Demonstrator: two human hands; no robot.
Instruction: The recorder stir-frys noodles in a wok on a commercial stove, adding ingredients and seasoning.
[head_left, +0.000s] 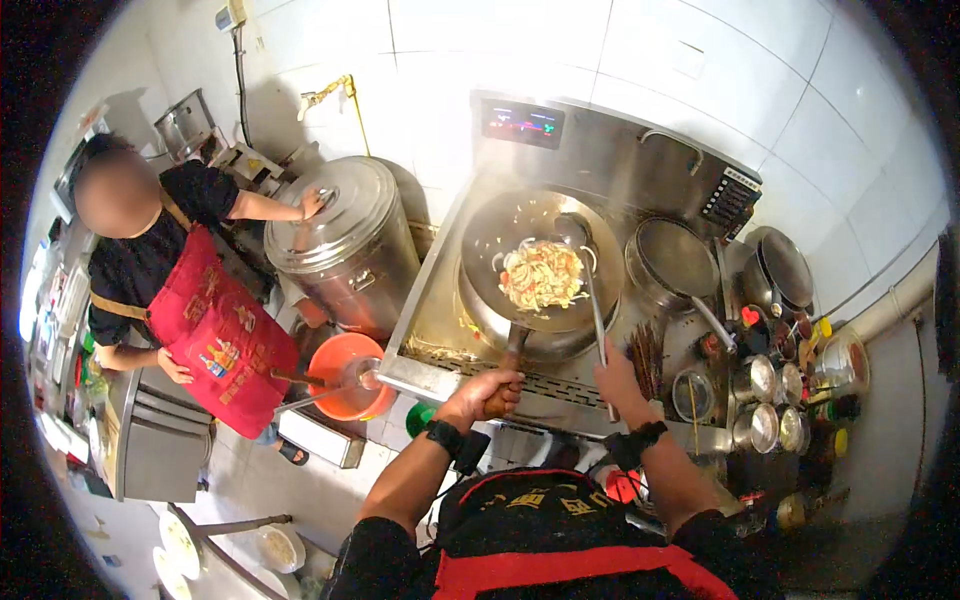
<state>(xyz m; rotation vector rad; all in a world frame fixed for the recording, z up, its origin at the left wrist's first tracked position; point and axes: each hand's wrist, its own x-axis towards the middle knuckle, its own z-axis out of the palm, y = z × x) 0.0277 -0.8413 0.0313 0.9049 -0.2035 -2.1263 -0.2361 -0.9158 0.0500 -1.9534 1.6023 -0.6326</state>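
A large steel wok (487, 232) rests on the wok range, tilted a little in view. My left hand (480, 394) is closed around its wooden handle (516, 346). In my right hand (624, 381) is the long metal shaft of a cooking ladle (592, 289). The dark bowl of the ladle lies inside the wok, at the upper right edge of the food. Sliced stir-fried food (541, 276), pale with red and yellow bits, is heaped in the middle of the wok. Small pieces cling to the wok's far wall.
A second pan (671, 259) and a bamboo wok brush (645, 352) sit right of the wok. Several seasoning pots (763, 379) stand further right. To the left are a lidded stockpot (341, 277), an orange bucket (346, 352) and a co-worker (217, 322) touching the pot's lid.
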